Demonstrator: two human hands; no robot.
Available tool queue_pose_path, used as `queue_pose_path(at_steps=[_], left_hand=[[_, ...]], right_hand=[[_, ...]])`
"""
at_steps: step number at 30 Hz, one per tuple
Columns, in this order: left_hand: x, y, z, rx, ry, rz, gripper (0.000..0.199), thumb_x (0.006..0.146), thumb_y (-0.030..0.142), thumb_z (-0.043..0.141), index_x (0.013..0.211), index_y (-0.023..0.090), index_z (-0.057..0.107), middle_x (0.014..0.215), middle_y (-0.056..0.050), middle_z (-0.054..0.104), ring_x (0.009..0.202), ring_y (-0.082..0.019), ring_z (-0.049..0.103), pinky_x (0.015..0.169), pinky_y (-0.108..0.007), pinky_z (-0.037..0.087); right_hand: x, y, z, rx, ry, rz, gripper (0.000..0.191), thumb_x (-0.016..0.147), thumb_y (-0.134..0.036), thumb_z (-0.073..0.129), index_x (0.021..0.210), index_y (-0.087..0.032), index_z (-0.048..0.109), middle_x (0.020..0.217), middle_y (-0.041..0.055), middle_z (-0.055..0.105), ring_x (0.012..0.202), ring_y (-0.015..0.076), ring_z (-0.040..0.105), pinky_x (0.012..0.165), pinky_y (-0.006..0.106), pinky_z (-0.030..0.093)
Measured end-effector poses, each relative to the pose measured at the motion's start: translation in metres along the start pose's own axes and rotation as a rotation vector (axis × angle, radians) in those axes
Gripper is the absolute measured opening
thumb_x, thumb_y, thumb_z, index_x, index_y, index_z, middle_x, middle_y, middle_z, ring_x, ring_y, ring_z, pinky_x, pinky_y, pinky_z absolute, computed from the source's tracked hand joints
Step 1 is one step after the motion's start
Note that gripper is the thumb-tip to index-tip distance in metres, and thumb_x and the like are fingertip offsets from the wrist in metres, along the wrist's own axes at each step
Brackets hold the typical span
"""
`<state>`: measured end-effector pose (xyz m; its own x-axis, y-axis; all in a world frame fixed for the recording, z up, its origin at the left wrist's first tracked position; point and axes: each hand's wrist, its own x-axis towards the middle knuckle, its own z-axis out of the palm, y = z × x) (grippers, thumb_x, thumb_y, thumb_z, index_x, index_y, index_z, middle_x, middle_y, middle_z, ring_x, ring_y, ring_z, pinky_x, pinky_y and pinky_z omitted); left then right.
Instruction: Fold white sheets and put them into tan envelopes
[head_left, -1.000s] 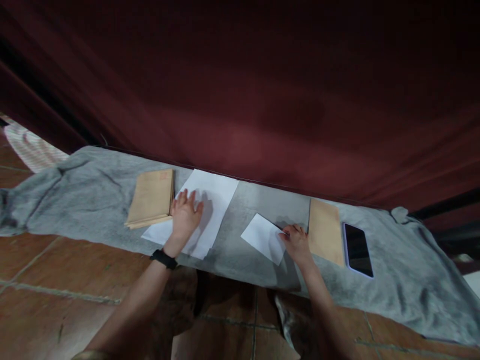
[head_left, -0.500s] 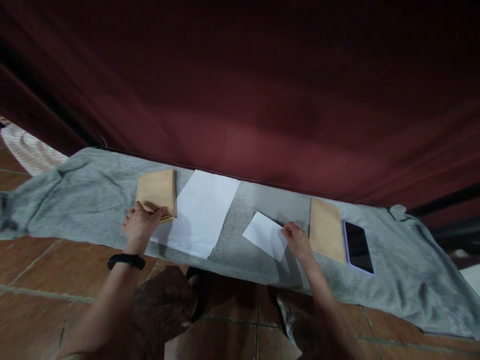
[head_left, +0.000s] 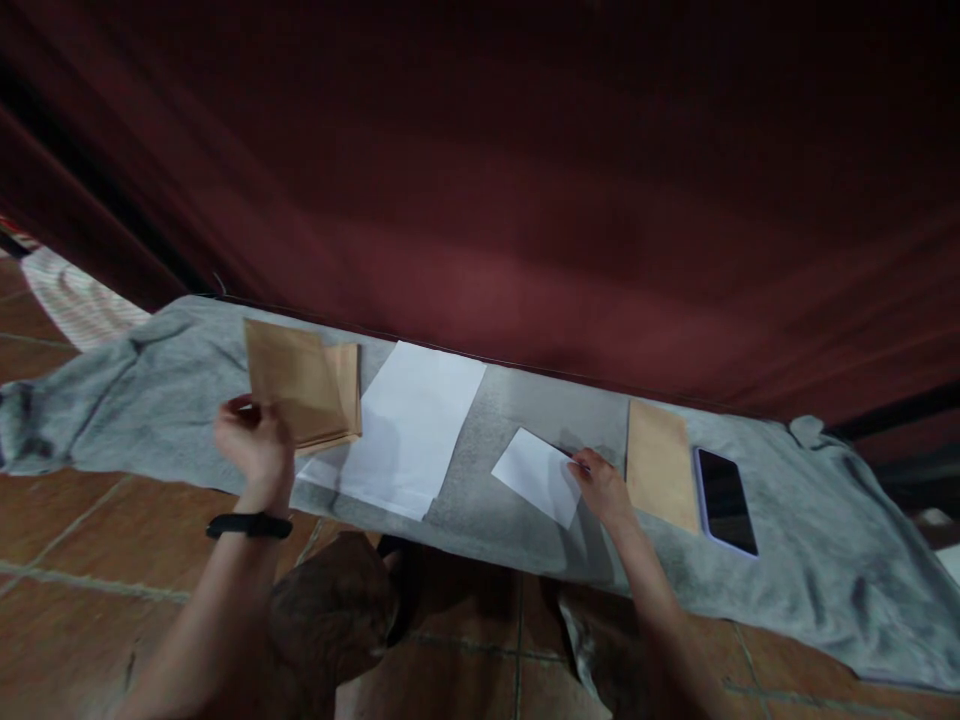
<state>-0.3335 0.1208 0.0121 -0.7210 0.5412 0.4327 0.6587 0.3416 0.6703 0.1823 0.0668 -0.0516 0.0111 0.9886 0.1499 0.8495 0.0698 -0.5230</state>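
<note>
My left hand (head_left: pixel 257 440) grips a brown paper envelope (head_left: pixel 289 375), which is lifted and tilted above a stack of similar envelopes (head_left: pixel 346 385). Between the thumb and fingers of my right hand (head_left: pixel 600 485) is the right corner of a folded white sheet of paper (head_left: pixel 536 475), held low over the grey cloth. Larger white sheets (head_left: pixel 420 420) lie flat between my hands, just right of the envelope stack. A single brown envelope (head_left: pixel 660 460) rests flat to the right of my right hand.
A phone (head_left: pixel 726 500) with a purple edge lies right of the single envelope. Grey cloth (head_left: pixel 195 400) covers the long narrow surface, wrinkled at both ends. A dark red curtain (head_left: pixel 480 200) hangs along the back. Tiled floor (head_left: pixel 82 540) shows in front.
My left hand has taken an envelope from the top of the stack and raised it up and to the left. My right hand still holds the folded sheet in about the same place.
</note>
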Motion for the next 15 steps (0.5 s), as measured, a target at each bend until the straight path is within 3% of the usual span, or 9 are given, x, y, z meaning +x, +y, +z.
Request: queue_pose_path(at_steps=[2, 4, 5, 6, 7, 9, 12, 15], left_hand=[[-0.003, 0.016, -0.002, -0.106, 0.117, -0.057, 0.019, 0.086, 0.011, 0.053, 0.104, 0.015, 0.046, 0.096, -0.001, 0.057, 0.085, -0.013, 0.052, 0.084, -0.026, 0.048], [-0.02, 0.04, -0.002, -0.498, 0.177, -0.101, 0.026, 0.077, 0.01, 0.064, 0.092, 0.019, 0.044, 0.087, 0.005, 0.05, 0.081, -0.009, 0.048, 0.081, -0.02, 0.044], [-0.035, 0.054, -0.001, -0.712, 0.097, -0.166, 0.029, 0.074, 0.013, 0.067, 0.087, 0.021, 0.043, 0.08, 0.008, 0.045, 0.074, -0.008, 0.045, 0.077, -0.018, 0.043], [-0.055, 0.068, 0.002, -0.887, -0.099, -0.256, 0.032, 0.071, 0.017, 0.07, 0.083, 0.022, 0.041, 0.074, 0.009, 0.042, 0.068, -0.007, 0.043, 0.073, -0.018, 0.042], [-0.077, 0.082, 0.005, -0.932, -0.262, -0.281, 0.035, 0.069, 0.025, 0.074, 0.079, 0.022, 0.041, 0.069, 0.01, 0.041, 0.063, -0.008, 0.044, 0.067, -0.02, 0.043], [-0.126, 0.106, 0.011, -0.961, -0.464, -0.289, 0.041, 0.063, 0.034, 0.081, 0.07, 0.023, 0.042, 0.063, 0.008, 0.046, 0.059, -0.01, 0.049, 0.062, -0.024, 0.047], [-0.19, 0.132, 0.017, -1.02, -0.835, -0.263, 0.033, 0.071, 0.039, 0.079, 0.076, 0.023, 0.051, 0.07, 0.005, 0.057, 0.065, -0.013, 0.059, 0.067, -0.026, 0.05], [-0.223, 0.148, 0.016, -1.055, -0.952, -0.207, 0.026, 0.08, 0.04, 0.072, 0.095, 0.024, 0.058, 0.094, -0.001, 0.071, 0.086, -0.017, 0.067, 0.084, -0.033, 0.055]], right_hand=[[0.0, -0.002, -0.002, -0.025, 0.03, 0.001, 0.02, 0.094, -0.022, 0.048, 0.094, -0.023, 0.068, 0.091, 0.0059, 0.074, 0.085, 0.0226, 0.068, 0.08, 0.035, 0.051], [0.002, -0.006, -0.005, -0.064, 0.084, 0.008, 0.022, 0.094, -0.022, 0.049, 0.099, -0.022, 0.07, 0.099, 0.0086, 0.074, 0.093, 0.0245, 0.068, 0.087, 0.039, 0.051], [0.003, -0.01, -0.007, -0.07, 0.116, 0.011, 0.023, 0.095, -0.023, 0.049, 0.101, -0.021, 0.071, 0.103, 0.0101, 0.073, 0.098, 0.026, 0.067, 0.091, 0.041, 0.051], [0.003, -0.014, -0.007, -0.048, 0.147, 0.01, 0.024, 0.095, -0.025, 0.05, 0.104, -0.02, 0.071, 0.107, 0.0113, 0.073, 0.103, 0.0273, 0.066, 0.094, 0.044, 0.05], [0.003, -0.02, -0.007, 0.01, 0.168, 0.007, 0.025, 0.096, -0.028, 0.05, 0.107, -0.02, 0.071, 0.11, 0.012, 0.072, 0.107, 0.028, 0.064, 0.096, 0.045, 0.05], [0.001, -0.036, -0.004, 0.237, 0.169, 0.011, 0.031, 0.098, -0.036, 0.049, 0.114, -0.021, 0.071, 0.115, 0.0115, 0.072, 0.11, 0.0271, 0.064, 0.098, 0.045, 0.051], [-0.006, -0.066, 0.009, 0.688, 0.083, 0.121, 0.042, 0.099, -0.049, 0.049, 0.126, -0.022, 0.066, 0.117, 0.0092, 0.073, 0.102, 0.0244, 0.069, 0.093, 0.043, 0.057], [-0.012, -0.092, 0.021, 1.079, 0.024, 0.255, 0.058, 0.095, -0.054, 0.056, 0.143, -0.021, 0.052, 0.121, 0.0098, 0.073, 0.098, 0.0244, 0.072, 0.086, 0.043, 0.06]])
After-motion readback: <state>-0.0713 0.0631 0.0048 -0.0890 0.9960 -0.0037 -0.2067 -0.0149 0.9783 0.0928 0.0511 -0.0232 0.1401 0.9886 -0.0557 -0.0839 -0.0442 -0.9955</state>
